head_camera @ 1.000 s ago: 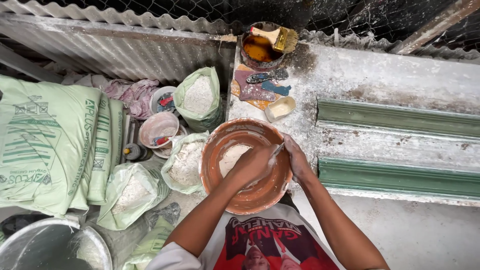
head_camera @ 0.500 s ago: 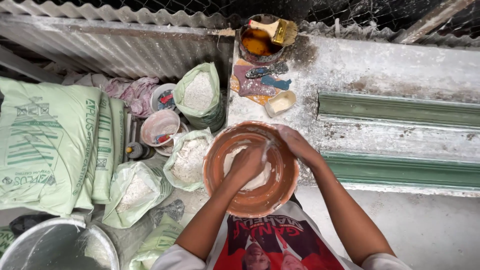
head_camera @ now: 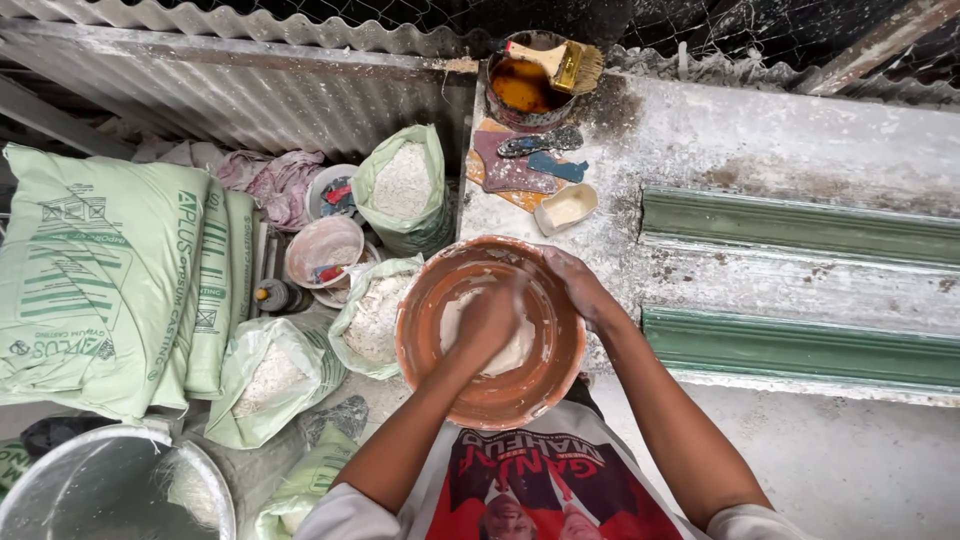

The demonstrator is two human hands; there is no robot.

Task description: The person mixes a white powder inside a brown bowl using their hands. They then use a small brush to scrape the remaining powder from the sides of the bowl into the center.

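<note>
An orange-brown bowl with white paste in it rests at the edge of a dusty ledge, right in front of me. My left hand is down in the paste, curled and blurred. It grips a pale stirring tool that shows only as a streak. Fingers of my right hand curl over the bowl's far right rim and hold it.
Green sacks lie at the left. Three open bags of white powder stand beside the bowl, a metal basin at lower left. On the ledge are a tin with a brush, a cream dish and green mouldings.
My left hand has kept moving round inside the bowl, stirring the paste. The right hand has stayed on the rim. My view has shifted slightly.
</note>
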